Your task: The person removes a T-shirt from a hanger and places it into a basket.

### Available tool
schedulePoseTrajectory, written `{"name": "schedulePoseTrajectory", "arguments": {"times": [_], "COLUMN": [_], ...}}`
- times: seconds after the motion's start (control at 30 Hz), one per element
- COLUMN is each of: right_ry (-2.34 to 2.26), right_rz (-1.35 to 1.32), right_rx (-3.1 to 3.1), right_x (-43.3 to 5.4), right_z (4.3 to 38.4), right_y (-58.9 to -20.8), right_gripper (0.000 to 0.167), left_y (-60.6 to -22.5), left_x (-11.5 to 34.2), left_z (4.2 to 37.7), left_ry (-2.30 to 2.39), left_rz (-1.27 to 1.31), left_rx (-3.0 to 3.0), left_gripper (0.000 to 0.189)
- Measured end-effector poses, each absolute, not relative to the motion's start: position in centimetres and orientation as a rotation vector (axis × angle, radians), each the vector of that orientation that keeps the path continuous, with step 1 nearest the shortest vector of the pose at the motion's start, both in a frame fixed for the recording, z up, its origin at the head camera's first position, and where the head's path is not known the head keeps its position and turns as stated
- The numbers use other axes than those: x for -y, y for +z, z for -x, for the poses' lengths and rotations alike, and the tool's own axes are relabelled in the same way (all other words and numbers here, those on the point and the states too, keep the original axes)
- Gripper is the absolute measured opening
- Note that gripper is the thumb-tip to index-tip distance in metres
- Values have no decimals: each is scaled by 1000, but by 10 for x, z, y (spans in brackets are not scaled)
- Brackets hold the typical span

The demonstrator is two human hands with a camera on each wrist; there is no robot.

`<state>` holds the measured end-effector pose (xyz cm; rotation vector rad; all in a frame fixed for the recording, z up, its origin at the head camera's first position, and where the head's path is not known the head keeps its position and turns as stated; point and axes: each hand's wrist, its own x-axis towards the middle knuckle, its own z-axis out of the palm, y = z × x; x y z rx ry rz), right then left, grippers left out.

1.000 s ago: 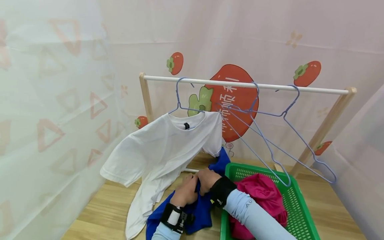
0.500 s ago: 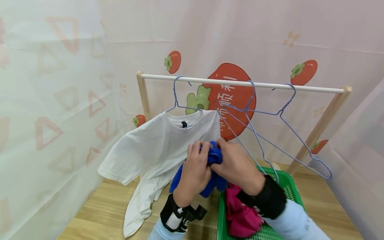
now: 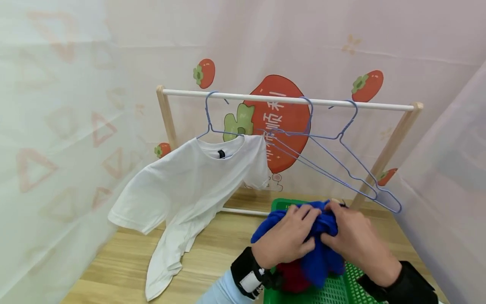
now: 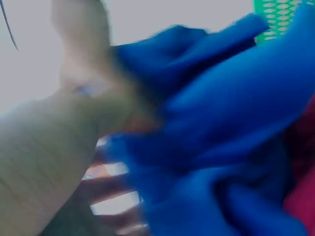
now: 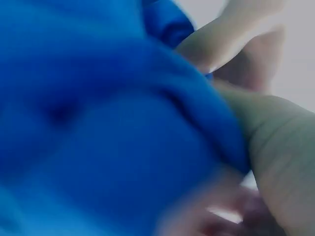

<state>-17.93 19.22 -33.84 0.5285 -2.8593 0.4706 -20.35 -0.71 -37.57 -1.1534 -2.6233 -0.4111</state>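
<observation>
A bunched blue garment [image 3: 319, 264] hangs over the green basket [image 3: 330, 294] in the head view, its exact kind hidden by the folds. My left hand [image 3: 285, 237] grips its left side, and my right hand [image 3: 358, 238] holds the right side with curled fingers. Close up and blurred, blue cloth [image 4: 211, 118] fills much of the left wrist view. In the right wrist view the cloth [image 5: 118, 147] drapes between thumb and fingers. Below the garment shows part of a dark pink cloth [image 3: 294, 276] in the basket.
A white T-shirt [image 3: 174, 181] hangs from a blue hanger [image 3: 208, 114] on the left of a white rail [image 3: 258, 98]. Two bare blue hangers [image 3: 353, 116] hang to the right, just above the basket. Wooden posts [image 3: 395, 143] support the rail on a wooden tabletop [image 3: 125, 266].
Both hands have lifted the blue garment off the tabletop, bunched it up and moved it right, over the basket. It now covers much of the pink cloth. The view has shifted slightly right.
</observation>
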Motion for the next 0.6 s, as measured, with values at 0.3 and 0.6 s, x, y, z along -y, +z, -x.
{"name": "schedulePoseTrajectory", "arguments": {"times": [0.3,0.6], "right_ry": [608,509], "right_rz": [-279,79], "right_rx": [3069,3114], "right_x": [-276,-315], "right_z": [230,289], "right_y": [-355,-362], "right_gripper": [85,98], "left_y": [-373,-319], "left_x": [86,206], "left_z": [191,190], "left_ry": [-528,-453], "left_rz": [809,-14], "left_rx": [2369,2034], "left_gripper": [47,48]}}
